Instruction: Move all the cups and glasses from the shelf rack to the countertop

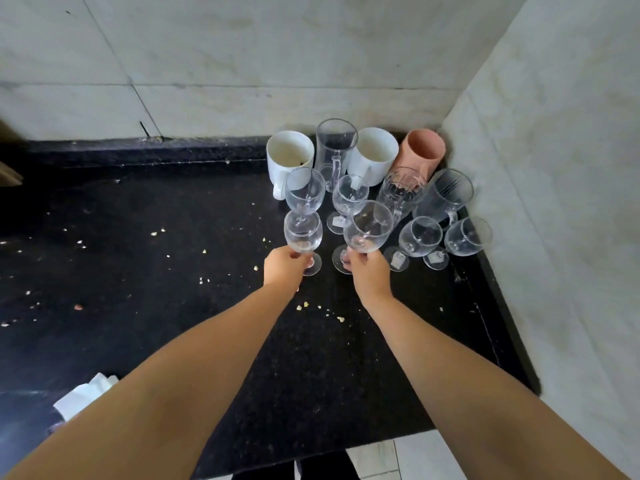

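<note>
On the black countertop [173,258], cups and glasses crowd the back right corner. My left hand [284,266] grips the stem of a clear wine glass [303,235] whose foot rests on the counter. My right hand [363,270] holds the stem of another wine glass [369,226], its foot also down. Behind stand two white mugs [289,155] [375,154], a tall glass mug [335,147], a pink cup [424,150], cut-glass tumblers [401,190] and several more stemmed glasses [420,237]. The shelf rack is out of view.
Marble walls close the back [242,64] and right [554,202] of the corner. Pale crumbs lie scattered over the counter. A white cloth [83,393] lies at the front left edge. Floor tiles [398,459] show below the counter's front edge.
</note>
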Available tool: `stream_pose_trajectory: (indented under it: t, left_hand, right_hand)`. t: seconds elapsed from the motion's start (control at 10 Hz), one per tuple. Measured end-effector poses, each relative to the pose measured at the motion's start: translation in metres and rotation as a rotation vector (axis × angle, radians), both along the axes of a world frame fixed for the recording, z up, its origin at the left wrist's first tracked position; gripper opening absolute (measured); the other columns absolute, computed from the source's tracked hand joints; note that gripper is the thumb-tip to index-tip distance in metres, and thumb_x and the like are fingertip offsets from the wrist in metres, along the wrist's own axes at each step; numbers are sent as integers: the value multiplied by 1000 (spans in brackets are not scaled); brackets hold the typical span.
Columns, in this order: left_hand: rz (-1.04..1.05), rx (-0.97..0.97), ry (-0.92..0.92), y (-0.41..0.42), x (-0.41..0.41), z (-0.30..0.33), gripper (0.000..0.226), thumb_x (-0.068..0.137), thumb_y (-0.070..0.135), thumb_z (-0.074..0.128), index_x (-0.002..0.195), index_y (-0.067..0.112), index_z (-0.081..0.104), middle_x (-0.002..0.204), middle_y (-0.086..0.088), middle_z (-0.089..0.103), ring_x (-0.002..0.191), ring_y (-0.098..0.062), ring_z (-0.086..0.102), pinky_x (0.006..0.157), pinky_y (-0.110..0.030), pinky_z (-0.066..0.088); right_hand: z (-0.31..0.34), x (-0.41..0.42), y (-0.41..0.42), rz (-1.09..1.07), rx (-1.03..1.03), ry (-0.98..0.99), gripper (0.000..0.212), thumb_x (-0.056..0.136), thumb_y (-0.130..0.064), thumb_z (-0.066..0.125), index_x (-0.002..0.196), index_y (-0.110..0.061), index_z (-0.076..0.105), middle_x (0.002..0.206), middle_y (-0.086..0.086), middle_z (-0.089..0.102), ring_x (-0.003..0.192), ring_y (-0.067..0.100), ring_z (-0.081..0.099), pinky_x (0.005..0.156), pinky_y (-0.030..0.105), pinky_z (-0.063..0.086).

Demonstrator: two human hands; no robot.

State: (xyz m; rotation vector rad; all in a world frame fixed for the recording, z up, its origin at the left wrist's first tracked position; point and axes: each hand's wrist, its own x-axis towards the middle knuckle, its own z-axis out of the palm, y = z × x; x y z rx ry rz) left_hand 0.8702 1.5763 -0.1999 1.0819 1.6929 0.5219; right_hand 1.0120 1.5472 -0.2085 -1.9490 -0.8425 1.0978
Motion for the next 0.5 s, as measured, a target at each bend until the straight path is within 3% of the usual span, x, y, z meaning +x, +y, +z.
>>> stream_pose_trajectory:
  t: [0.1, 0.2, 0.4, 0.5]
  left_hand:
    - [26, -3, -12, 0, 4, -5, 17, 84, 19, 66, 81, 3, 70, 69, -2, 62, 69, -15, 55, 60, -26, 42]
    - [17, 14, 2, -1, 8, -10, 14, 83, 16, 64, 79, 3, 69, 61, 1, 57, 66, -15, 52, 56, -27, 39]
    - [27, 25, -2, -3, 12, -12, 16, 84, 15, 62, 84, 1, 70, 65, -3, 61, 63, -15, 49, 56, -27, 38]
    - [-3, 13, 16, -4, 11, -10, 13, 86, 17, 62, 79, 6, 68, 59, 3, 55, 57, -12, 47, 52, -25, 38]
  right_hand:
    - [-3, 2, 2, 35, 22, 2, 13, 94, -14, 54, 102, -9, 62, 99, 14, 68, 96, 25, 67, 93, 43, 54]
    - [-10, 3, 0, 71, 23, -18, 18, 93, -9, 52, 108, -7, 63, 105, 18, 67, 97, 27, 67, 93, 43, 54]
    - [-15, 5, -2, 86, 23, -10, 12, 91, -13, 54, 101, -14, 60, 105, 16, 66, 99, 28, 65, 94, 45, 53]
    - [-19, 9, -4, 82, 28, 23, 10, 92, -19, 55, 101, -18, 59, 109, 15, 64, 101, 25, 64, 92, 43, 55]
